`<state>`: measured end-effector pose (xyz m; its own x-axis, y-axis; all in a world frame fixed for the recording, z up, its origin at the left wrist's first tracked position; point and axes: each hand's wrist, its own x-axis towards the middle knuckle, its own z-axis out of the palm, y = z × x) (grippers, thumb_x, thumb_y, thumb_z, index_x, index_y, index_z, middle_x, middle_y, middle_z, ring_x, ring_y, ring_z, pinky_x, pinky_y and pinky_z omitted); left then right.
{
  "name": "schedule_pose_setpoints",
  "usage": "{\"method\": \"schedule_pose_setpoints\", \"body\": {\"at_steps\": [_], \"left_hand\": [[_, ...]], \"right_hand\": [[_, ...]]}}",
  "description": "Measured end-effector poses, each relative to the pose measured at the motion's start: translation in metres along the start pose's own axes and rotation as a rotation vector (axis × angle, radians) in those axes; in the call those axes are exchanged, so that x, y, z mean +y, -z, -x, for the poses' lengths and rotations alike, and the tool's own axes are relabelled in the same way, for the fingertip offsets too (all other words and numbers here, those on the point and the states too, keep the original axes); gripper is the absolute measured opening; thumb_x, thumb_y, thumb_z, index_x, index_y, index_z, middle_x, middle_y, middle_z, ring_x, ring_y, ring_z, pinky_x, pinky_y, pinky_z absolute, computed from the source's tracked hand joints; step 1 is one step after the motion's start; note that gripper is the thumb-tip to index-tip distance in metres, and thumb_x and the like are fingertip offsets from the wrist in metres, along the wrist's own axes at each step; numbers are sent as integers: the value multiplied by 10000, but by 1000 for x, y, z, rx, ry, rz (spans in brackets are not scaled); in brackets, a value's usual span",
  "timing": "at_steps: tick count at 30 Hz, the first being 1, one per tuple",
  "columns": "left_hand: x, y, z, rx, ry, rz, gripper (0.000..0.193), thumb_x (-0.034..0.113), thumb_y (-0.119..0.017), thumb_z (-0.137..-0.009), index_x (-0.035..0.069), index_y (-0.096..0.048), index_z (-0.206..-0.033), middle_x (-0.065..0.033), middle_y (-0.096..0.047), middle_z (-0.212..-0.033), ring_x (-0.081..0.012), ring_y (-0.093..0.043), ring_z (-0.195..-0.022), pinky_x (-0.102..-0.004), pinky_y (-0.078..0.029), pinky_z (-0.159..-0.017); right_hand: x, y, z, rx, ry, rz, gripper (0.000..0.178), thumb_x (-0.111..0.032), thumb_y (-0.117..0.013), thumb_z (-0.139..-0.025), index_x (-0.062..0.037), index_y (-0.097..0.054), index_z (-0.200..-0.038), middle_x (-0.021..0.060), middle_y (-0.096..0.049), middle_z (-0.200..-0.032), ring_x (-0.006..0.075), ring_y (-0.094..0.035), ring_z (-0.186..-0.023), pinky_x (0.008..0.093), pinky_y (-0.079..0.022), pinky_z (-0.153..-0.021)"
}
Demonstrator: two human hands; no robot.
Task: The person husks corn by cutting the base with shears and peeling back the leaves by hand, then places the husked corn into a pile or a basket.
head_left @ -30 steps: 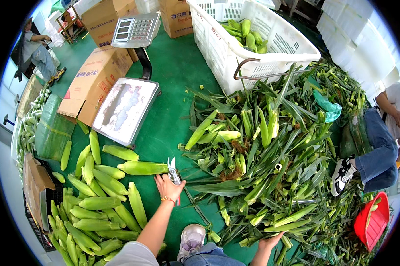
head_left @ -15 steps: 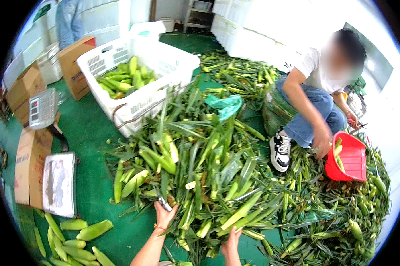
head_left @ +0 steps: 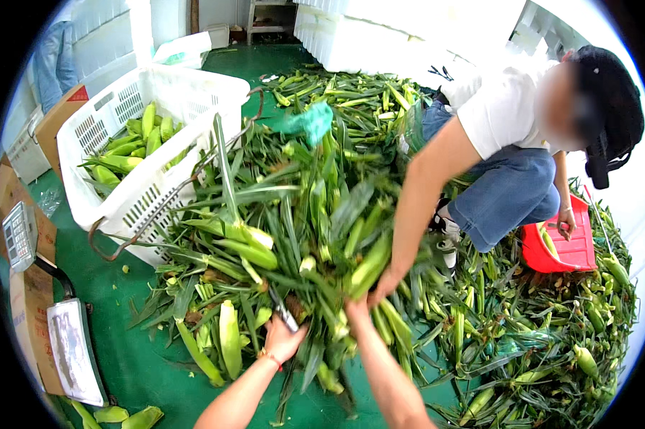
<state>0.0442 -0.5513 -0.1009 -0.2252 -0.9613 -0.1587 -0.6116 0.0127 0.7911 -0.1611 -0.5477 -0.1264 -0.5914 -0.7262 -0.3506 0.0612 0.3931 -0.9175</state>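
Observation:
My left hand (head_left: 283,338) is closed round a silver-handled cutting tool (head_left: 287,316) with a dark blade, low against the heap of corn husks and leaves (head_left: 294,214). Further right, my right hand (head_left: 359,314) grips the lower end of a green ear of corn (head_left: 371,267) in its husk. Its fingertips are partly hidden by leaves. A co-worker's hand (head_left: 388,283) reaches in from the right and meets the same ear, close beside my fingers. Several husked ears and cut stalks lie round both my hands.
A white crate (head_left: 147,207) with ears of corn stands at the left, a wire hook on its side. Left of it are a platform scale (head_left: 76,350) and cardboard boxes. The co-worker crouches at the right by a red bin (head_left: 562,243). Loose husks cover the right floor.
My right hand has reached farther into the heap, onto the ear. The co-worker has leaned forward, one hand moving from near the red bin to the heap. My view has shifted.

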Motion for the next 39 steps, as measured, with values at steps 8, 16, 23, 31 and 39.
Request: {"method": "schedule_pose_setpoints", "body": {"at_steps": [8,16,23,31,39], "left_hand": [[89,-117,-197,-95,259,157,495,369,-726,-701,-5,-642,-1014,-200,-641,-1056,-324,-619,-984,-385,-484,-850],[158,-154,-255,72,345,344,542,380,-724,-743,-41,-608,-1064,-177,-653,-1026,-274,-635,-895,-363,-481,-808],[161,-107,-48,-581,155,1143,224,202,-646,-844,139,-516,-1015,-12,-542,-939,-117,-525,-803,-290,-450,-734],[-23,108,181,-130,358,-37,633,399,-767,-678,4,-455,-1061,-133,-597,-885,-242,-617,-815,-336,-504,-730],[-156,192,12,285,361,-356,494,471,-719,-657,10,-654,-821,-223,-614,-1047,-353,-546,-1052,-399,-442,-908]], "right_hand": [[-109,31,-112,106,392,314,492,-207,-651,-840,-64,-489,-1282,161,-426,-1375,307,-392,-1281,374,-337,-1037],[-47,271,148,-481,540,1015,355,-270,-595,-873,-100,-553,-1181,122,-568,-1196,341,-495,-1167,446,-417,-946],[23,324,300,-843,-190,967,394,-349,-547,-872,-28,-586,-1097,218,-620,-976,405,-591,-847,460,-485,-730],[33,211,267,-855,687,1034,372,-253,-618,-835,-96,-572,-1170,199,-511,-1245,394,-487,-1115,473,-456,-856],[-6,46,306,-1155,1202,826,357,-312,-602,-851,-139,-581,-1163,105,-589,-1138,308,-558,-1049,411,-476,-856]]}}
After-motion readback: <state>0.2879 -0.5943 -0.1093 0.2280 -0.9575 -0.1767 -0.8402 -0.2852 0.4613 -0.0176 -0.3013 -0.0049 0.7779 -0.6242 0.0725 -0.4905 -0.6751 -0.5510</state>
